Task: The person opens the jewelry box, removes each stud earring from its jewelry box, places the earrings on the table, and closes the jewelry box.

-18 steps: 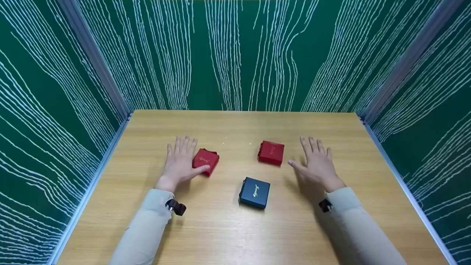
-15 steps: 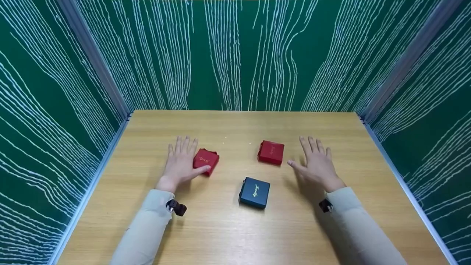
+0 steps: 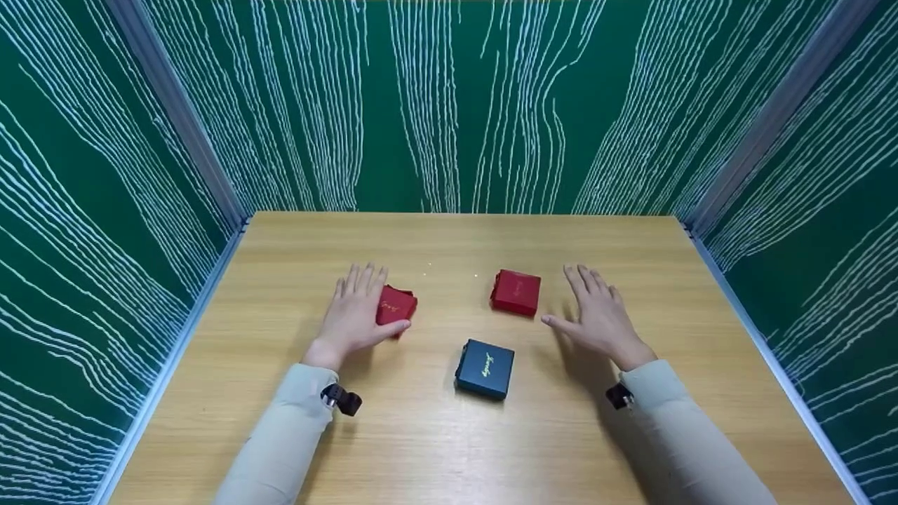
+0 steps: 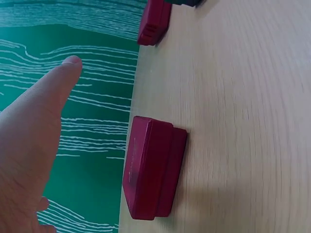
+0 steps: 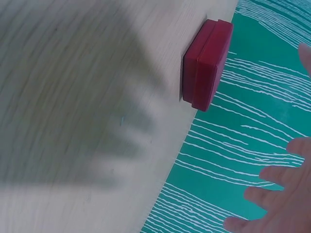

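Note:
In the head view a red box with gold lettering (image 3: 398, 306) lies at the left, partly covered by my left hand (image 3: 353, 315). That hand is spread, its thumb reaching over the box's near edge; the left wrist view shows the hand raised apart from the red box (image 4: 155, 167). A second red box (image 3: 516, 292) lies right of the middle. Just to its right hovers my right hand (image 3: 596, 319), fingers extended, holding nothing; its shadow falls on the table beside the box (image 5: 206, 63). A dark blue box with gold lettering (image 3: 485, 369) lies nearer, between the hands.
The boxes lie on a wooden table (image 3: 449, 449). Green walls with white wavy lines (image 3: 449, 105) rise at the back and both sides. Small pale specks (image 3: 429, 264) dot the table between the red boxes. Dark wrist cameras (image 3: 342, 400) sit at both sleeve cuffs.
My left hand has shifted right, covering more of the left red box. The right hand has moved slightly left, its fingers closer together. The boxes stay in place.

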A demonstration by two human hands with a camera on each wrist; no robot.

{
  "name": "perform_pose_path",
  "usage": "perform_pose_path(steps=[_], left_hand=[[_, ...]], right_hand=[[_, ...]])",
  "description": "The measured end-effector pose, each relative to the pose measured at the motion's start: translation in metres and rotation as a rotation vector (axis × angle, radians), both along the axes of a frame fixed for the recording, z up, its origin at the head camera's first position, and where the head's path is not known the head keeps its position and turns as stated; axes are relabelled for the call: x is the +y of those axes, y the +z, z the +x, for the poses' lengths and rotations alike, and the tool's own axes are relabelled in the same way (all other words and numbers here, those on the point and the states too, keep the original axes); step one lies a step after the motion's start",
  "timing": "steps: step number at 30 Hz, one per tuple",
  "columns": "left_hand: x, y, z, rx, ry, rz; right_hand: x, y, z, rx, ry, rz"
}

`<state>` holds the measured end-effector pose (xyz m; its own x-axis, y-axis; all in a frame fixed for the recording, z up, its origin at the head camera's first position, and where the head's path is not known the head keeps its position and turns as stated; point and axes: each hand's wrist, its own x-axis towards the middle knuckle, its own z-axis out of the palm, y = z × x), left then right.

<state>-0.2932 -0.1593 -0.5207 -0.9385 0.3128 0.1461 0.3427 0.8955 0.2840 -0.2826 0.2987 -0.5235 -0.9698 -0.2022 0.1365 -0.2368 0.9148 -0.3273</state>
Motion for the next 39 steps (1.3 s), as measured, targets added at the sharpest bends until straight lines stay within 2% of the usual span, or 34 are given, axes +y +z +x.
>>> perform_pose_path(steps=[11, 18, 27, 39], left_hand=[[0.010, 0.001, 0.007, -0.048, -0.055, 0.046], [0.018, -0.002, 0.010, -0.062, -0.101, 0.064], [0.029, -0.012, 0.012, -0.060, -0.154, 0.080], [0.044, -0.019, 0.019, -0.144, -0.183, 0.120]], right_hand=[[-0.007, -0.002, 0.005, -0.012, 0.034, -0.088], [-0.012, -0.005, 0.009, -0.067, 0.029, -0.126], [-0.018, -0.010, 0.016, -0.077, 0.060, -0.172], [-0.029, -0.017, 0.024, -0.184, 0.074, -0.251]])
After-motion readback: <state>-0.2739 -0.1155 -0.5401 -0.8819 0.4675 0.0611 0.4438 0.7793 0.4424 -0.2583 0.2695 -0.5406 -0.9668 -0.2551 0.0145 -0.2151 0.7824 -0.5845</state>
